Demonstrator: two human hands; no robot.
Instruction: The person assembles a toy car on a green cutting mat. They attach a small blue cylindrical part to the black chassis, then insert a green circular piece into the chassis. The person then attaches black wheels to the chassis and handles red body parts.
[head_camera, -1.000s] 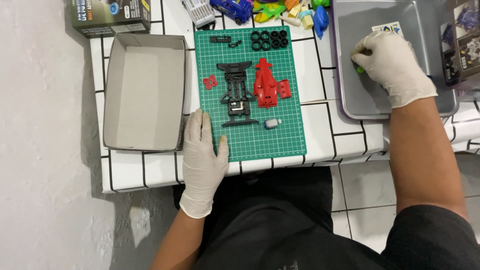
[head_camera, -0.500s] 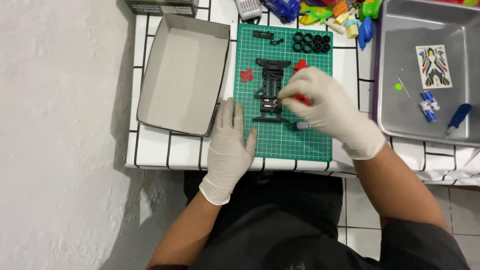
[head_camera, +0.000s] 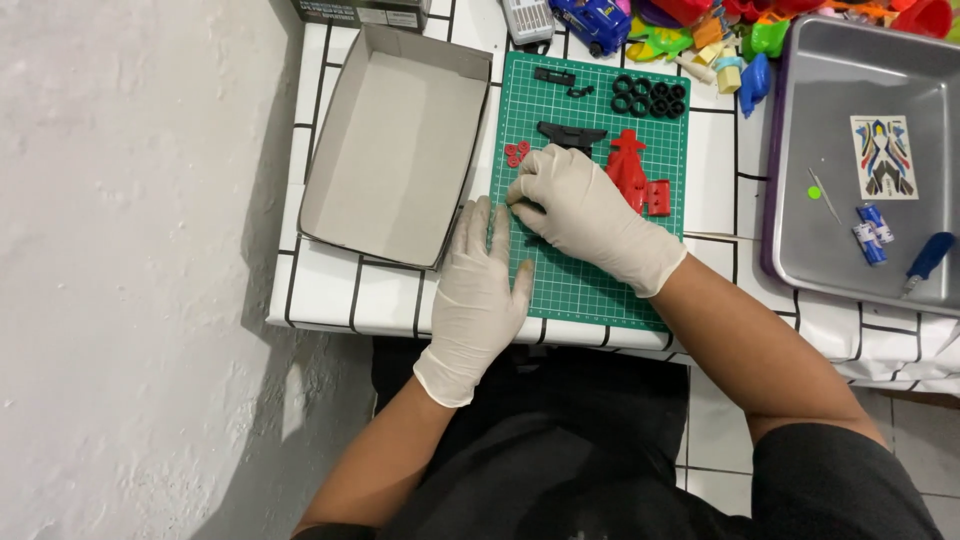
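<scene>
Right hand (head_camera: 580, 205) now settling over the black chassis (head_camera: 570, 135) at mat (head_camera: 580, 285) centre, having crossed from the far-right metal tray (head_camera: 850, 250); fingers curled, grip undeterminable. Left hand (head_camera: 480, 285) still pressing flat, holding nothing. Red body shell (head_camera: 632, 170) lying just right.

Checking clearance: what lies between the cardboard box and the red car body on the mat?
Head view: small red wheels, a black chassis part and the right hand lie between the box and red body.
</scene>
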